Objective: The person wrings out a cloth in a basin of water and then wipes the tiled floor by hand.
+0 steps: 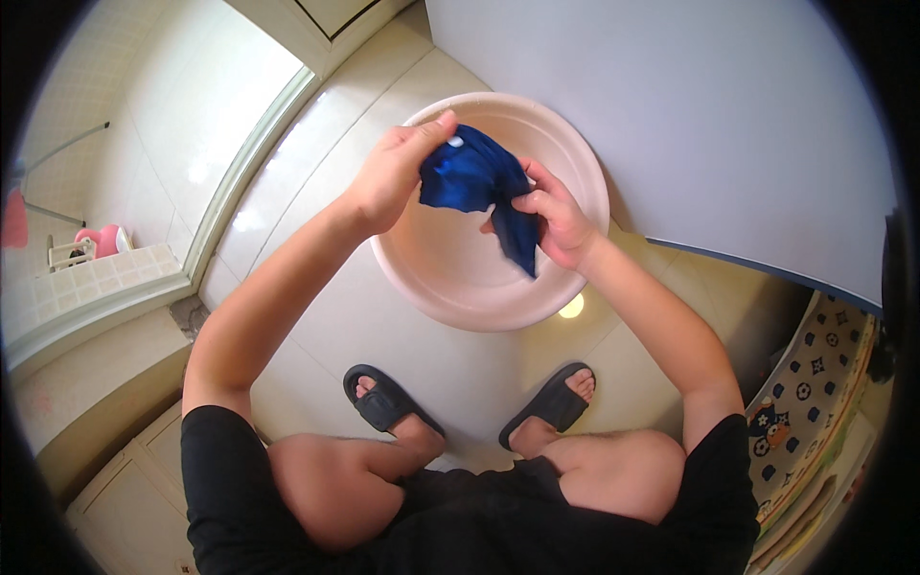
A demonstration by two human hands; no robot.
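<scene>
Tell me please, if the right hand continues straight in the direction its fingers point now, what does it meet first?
The right hand points toward the left hand, so it would first meet the blue cloth it already grips, then probably that hand. Depth is uncertain.

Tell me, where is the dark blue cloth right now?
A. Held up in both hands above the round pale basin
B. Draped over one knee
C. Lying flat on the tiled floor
A: the left hand and right hand both grip the dark blue cloth above the round pale basin.

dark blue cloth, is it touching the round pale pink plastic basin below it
Cannot tell. In the head view the dark blue cloth, held by both hands, overlaps the round pale pink plastic basin; no gap or contact shows.
</scene>
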